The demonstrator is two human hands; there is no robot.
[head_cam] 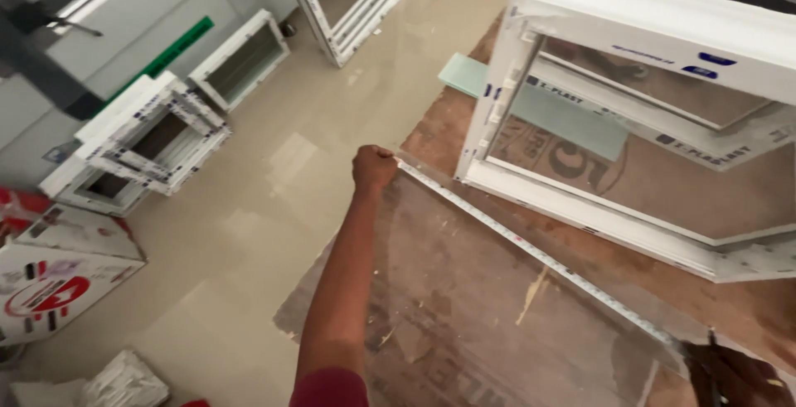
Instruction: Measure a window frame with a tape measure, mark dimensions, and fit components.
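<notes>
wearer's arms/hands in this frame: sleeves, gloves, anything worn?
Left hand is bare, no glove; the forearm is uncovered up to a short dark red sleeve at the frame's bottom edge. Right hand also looks ungloved, but only part shows at the corner; no sleeve visible there.

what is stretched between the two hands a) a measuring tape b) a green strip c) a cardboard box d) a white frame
a, the left hand and right hand hold a marked measuring tape taut across the glass sheet on the table.
</notes>
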